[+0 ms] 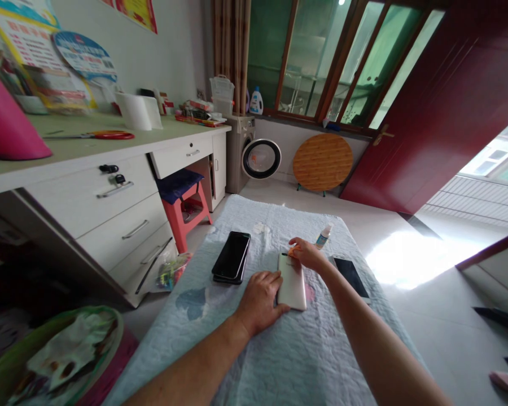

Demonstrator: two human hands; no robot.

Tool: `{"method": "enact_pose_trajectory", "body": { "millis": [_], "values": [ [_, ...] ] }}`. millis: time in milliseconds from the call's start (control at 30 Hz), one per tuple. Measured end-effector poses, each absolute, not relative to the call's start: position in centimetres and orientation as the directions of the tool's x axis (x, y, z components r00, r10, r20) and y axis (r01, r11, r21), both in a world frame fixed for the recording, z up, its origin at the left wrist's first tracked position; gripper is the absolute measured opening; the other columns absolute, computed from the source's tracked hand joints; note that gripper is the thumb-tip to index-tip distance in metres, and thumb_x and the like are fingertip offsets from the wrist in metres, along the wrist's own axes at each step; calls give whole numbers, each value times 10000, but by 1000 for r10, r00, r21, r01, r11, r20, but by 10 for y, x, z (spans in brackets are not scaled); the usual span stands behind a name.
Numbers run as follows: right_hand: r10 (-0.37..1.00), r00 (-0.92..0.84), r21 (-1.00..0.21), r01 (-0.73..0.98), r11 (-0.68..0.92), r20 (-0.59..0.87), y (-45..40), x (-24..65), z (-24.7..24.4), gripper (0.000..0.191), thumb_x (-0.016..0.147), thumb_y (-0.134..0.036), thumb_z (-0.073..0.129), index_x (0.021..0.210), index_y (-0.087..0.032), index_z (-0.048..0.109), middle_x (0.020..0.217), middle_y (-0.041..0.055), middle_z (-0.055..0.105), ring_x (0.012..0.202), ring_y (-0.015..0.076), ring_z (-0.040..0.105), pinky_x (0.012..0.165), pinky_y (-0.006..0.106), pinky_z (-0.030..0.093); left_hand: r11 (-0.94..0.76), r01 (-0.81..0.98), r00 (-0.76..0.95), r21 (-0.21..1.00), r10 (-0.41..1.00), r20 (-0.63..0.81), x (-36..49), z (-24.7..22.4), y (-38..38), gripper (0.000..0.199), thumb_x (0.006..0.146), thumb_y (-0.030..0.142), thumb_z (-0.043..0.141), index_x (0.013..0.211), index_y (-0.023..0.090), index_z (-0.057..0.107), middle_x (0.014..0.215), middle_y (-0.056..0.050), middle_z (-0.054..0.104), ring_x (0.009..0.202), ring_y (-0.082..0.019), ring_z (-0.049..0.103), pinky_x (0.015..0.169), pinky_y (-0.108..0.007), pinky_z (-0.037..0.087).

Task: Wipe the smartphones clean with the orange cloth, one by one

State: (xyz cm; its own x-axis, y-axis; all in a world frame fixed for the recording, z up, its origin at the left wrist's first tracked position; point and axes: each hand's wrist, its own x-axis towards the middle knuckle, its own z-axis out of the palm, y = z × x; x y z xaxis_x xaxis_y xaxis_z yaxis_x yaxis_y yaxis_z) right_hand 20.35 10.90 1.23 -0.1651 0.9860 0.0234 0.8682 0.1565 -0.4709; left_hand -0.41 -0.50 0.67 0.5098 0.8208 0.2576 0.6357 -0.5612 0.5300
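Note:
A gold smartphone (292,285) lies back side up on a pale blue quilted cloth (275,361). My left hand (260,299) steadies it, fingers along its left edge and thumb at its lower edge. Bunched under the fingers of my right hand (309,255) is a small orange cloth (293,251), pressed on the phone's top end near the camera. To the left, a black phone (232,255) lies screen up on top of another dark one. A further phone (350,276) with a dark screen lies to the right. Beyond my right hand is a small spray bottle (323,235).
Along the left stands a white desk (122,197) holding scissors (110,135) and a paper roll (139,111). A red stool (186,208) is beneath it. At lower left is a filled waste bin (125,344). A washing machine (239,149) has its door open.

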Motion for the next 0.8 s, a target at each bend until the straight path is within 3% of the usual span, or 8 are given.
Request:
{"method": "enact_pose_trajectory", "body": {
  "millis": [300, 467, 633, 800],
  "values": [
    [961, -274, -454, 853, 259, 33, 116, 181, 14, 337, 774, -88, 490, 1085, -156, 600, 929, 67, 687, 783, 152, 603, 698, 227, 420, -547, 652, 490, 525, 832, 259, -3, 8, -6, 557, 696, 471, 751, 1150, 188, 596, 1227, -91, 620, 1081, -294, 550, 976, -428, 389],
    [918, -394, -445, 814, 373, 50, 107, 168, 22, 293, 773, -78, 496, 1021, -179, 615, 946, 27, 684, 844, 140, 594, 766, 218, 414, -547, 652, 484, 525, 833, 267, -4, 7, -5, 564, 684, 461, 762, 1144, 181, 598, 1224, -95, 625, 1100, -294, 552, 992, -431, 389],
    [909, -409, -337, 847, 412, 84, 100, 158, 25, 268, 807, -58, 461, 967, -161, 650, 987, 74, 647, 922, 171, 540, 856, 265, 364, -543, 649, 475, 533, 837, 274, -4, 5, -5, 598, 682, 439, 758, 1186, 174, 578, 1246, -105, 615, 1132, -286, 550, 1017, -432, 385],
    [911, -407, -254, 876, 410, 69, 93, 152, 23, 244, 850, -91, 453, 892, -157, 683, 972, 109, 606, 880, 191, 489, 829, 285, 343, -529, 644, 439, 553, 847, 300, -3, 2, -6, 610, 661, 430, 760, 1182, 186, 558, 1221, -113, 612, 1122, -300, 552, 1005, -456, 403]
  ]
}}
